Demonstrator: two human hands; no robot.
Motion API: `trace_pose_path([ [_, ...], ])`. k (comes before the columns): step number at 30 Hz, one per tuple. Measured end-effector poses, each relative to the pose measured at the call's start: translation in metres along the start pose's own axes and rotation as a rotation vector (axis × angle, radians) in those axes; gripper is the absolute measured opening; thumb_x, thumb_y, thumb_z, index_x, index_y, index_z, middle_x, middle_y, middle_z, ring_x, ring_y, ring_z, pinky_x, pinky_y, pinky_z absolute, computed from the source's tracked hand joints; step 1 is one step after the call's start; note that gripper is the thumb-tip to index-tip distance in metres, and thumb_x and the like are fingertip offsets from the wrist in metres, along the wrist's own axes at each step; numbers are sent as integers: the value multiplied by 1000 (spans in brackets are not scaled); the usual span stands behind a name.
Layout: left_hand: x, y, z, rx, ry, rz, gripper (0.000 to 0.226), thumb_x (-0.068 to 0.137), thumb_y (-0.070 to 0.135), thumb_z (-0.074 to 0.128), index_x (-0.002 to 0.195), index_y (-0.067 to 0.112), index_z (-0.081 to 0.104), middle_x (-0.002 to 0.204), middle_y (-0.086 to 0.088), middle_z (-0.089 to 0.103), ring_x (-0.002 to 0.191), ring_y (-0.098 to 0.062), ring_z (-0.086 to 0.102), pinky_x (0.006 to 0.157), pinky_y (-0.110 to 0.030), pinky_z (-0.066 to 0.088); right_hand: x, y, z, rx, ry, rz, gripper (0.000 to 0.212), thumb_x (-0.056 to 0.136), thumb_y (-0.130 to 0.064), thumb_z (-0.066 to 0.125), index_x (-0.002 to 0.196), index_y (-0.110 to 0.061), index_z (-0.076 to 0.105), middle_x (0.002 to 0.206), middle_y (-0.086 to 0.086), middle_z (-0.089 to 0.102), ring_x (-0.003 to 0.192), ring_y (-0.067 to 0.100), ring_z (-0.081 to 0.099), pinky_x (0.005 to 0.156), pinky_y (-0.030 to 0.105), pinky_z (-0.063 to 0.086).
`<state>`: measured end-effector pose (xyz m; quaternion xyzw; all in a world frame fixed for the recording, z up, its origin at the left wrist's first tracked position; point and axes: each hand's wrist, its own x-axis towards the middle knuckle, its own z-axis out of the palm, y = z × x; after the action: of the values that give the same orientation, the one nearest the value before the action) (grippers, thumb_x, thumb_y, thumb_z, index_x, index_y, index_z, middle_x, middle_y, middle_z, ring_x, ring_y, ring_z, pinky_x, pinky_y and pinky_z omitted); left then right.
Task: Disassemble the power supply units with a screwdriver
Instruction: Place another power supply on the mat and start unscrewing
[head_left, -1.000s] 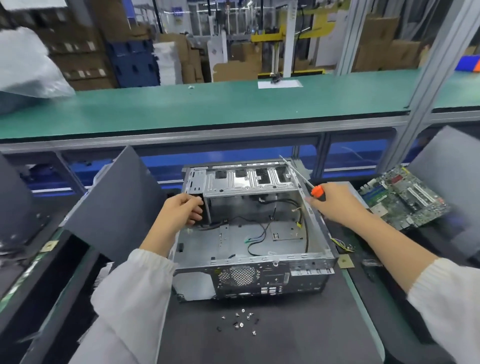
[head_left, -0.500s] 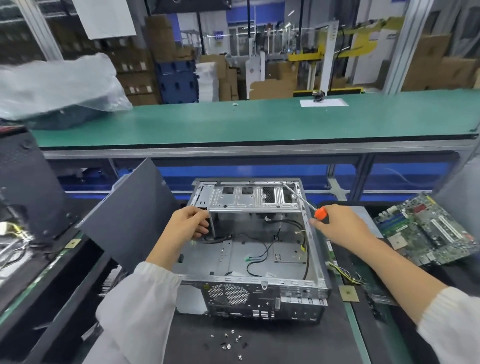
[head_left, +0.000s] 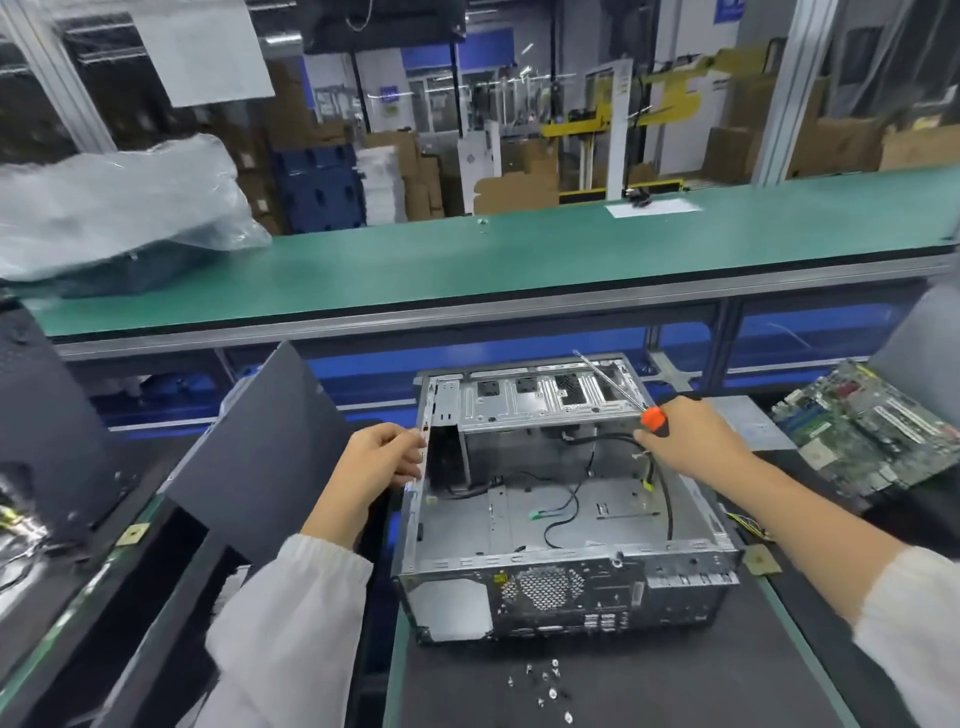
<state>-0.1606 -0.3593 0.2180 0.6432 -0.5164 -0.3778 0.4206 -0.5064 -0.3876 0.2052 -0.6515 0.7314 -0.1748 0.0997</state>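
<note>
An open grey metal computer case (head_left: 566, 582) lies on the black mat, its rear panel toward me, with loose black cables (head_left: 561, 512) on its floor. My left hand (head_left: 376, 462) grips the case's left wall near the drive cage (head_left: 540, 402). My right hand (head_left: 691, 441) is at the right wall, closed around a screwdriver (head_left: 613, 382) with an orange collar; its shaft points up and away over the cage. The rectangular opening at the rear panel's left is empty.
Several loose screws (head_left: 545, 686) lie on the mat in front of the case. A dark side panel (head_left: 260, 447) leans at the left. A green motherboard (head_left: 872, 431) lies at the right. A green conveyor belt (head_left: 519, 260) runs behind, carrying a plastic-wrapped bundle (head_left: 114, 208).
The view has tilted up and shifted left, so the case sits lower and further right. My left hand moved from inside the case corner to the outer left wall. The right hand keeps the screwdriver.
</note>
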Motion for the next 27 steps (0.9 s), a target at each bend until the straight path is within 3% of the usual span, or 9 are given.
trace_pose_path([
  [3, 7, -15, -5, -8, 31, -13, 17, 96, 17, 59, 93, 2, 66, 80, -7, 64, 61, -9, 61, 54, -17, 50, -1, -7, 5, -3, 31, 23, 27, 90, -31, 61, 80, -7, 54, 67, 6, 54, 63, 24, 54, 53, 29, 37],
  [6, 17, -28, 2, 123, 10, -72, 20, 93, 23, 64, 88, 4, 61, 81, -4, 58, 73, -18, 53, 68, -31, 50, 4, -4, 2, -102, 79, 47, 33, 93, -27, 53, 66, -10, 46, 64, 6, 50, 63, 27, 55, 55, 27, 39],
  [10, 38, -30, 10, 313, 93, -72, 35, 89, 16, 64, 64, 12, 39, 59, -1, 40, 55, -17, 38, 50, -25, 30, 21, 4, 4, -149, -36, 120, 34, 95, -36, 52, 73, -10, 48, 70, 6, 50, 75, 30, 57, 66, 31, 42],
  [13, 54, -34, 9, 339, 89, -138, 26, 90, 14, 64, 71, 13, 46, 67, -1, 47, 63, -17, 44, 50, -20, 34, 36, 7, 16, -120, -184, 147, 38, 92, -45, 56, 78, -11, 49, 72, 4, 51, 78, 28, 55, 70, 31, 41],
  [17, 63, -49, 15, 235, -132, -253, 11, 89, 12, 67, 93, 3, 63, 84, -9, 60, 79, -23, 56, 72, -28, 43, 51, 18, 25, -83, -354, 198, 40, 83, -46, 67, 76, -9, 52, 65, 4, 51, 61, 20, 52, 53, 25, 39],
  [20, 66, -54, 25, 146, -102, -369, 12, 89, 8, 63, 99, 3, 59, 85, -10, 58, 75, -22, 54, 66, -28, 42, 60, 23, 25, 4, -445, 286, 32, 76, -32, 72, 82, -4, 57, 66, 8, 55, 53, 19, 52, 47, 21, 39],
  [23, 69, -54, 30, 148, -41, -443, 2, 82, -3, 58, 82, -2, 57, 76, -9, 48, 67, -20, 45, 54, -25, 35, 66, 23, 27, 60, -468, 299, 24, 74, -21, 71, 80, -2, 59, 62, 10, 56, 49, 22, 53, 45, 20, 40],
  [25, 70, -56, 32, 146, -34, -450, 15, 77, -10, 56, 66, -1, 52, 73, -9, 44, 64, -20, 41, 52, -25, 32, 66, 23, 30, 62, -437, 292, 22, 73, -18, 72, 75, -3, 56, 59, 9, 54, 48, 20, 51, 44, 20, 39],
  [27, 71, -56, 32, 141, -30, -427, 15, 75, -13, 55, 65, -2, 52, 75, -11, 45, 66, -21, 41, 53, -24, 33, 65, 27, 32, 59, -389, 289, 26, 72, -19, 73, 71, -7, 50, 61, 7, 50, 53, 18, 49, 47, 22, 38],
])
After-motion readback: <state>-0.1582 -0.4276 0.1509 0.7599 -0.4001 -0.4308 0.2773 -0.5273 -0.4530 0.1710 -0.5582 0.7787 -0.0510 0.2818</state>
